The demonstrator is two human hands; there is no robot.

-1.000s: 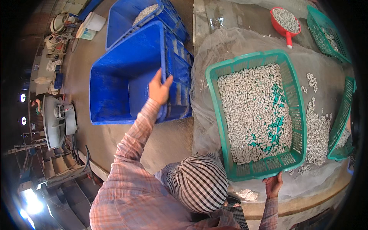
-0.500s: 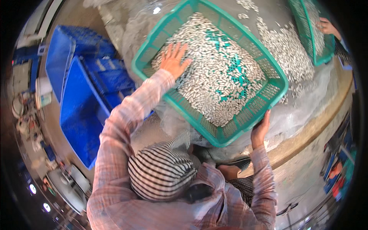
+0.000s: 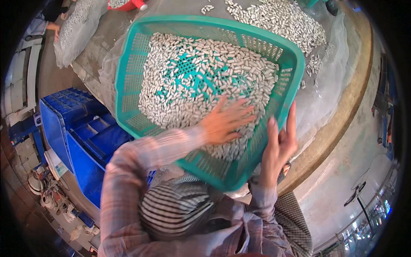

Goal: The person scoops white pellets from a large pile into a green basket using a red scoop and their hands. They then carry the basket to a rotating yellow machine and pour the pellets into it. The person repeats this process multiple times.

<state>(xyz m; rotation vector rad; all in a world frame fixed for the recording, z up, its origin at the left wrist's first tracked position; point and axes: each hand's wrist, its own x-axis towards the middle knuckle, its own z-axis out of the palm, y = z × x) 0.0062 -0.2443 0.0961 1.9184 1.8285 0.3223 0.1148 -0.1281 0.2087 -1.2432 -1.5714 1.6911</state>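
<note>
A green plastic basket [image 3: 295, 68] with perforated sides holds a layer of small whitish, elongated pellets [image 3: 171, 107]. Green mesh shows through where the layer thins. My left hand [image 3: 227, 122] lies on the pellets at the basket's near side, fingers spread and slightly blurred. At the near right corner, my right hand [image 3: 280, 147] grips the basket's rim, with its thumb and fingers on either side of the edge. The basket sits tilted toward me, its near corner over my lap.
A loose heap of the same pellets [image 3: 295, 25] covers the surface behind. Blue plastic crates [image 3: 81, 141] stand to the left. At upper left are a clear bag of pellets [image 3: 77, 34], another person's hand [image 3: 53, 29] and a red container [image 3: 128, 5]. The surface's curved edge [image 3: 342, 128] runs along the right.
The basket has turned and come nearer to me. My left hand has swept from the pellets' far left to the near side. My right hand now wraps the rim.
</note>
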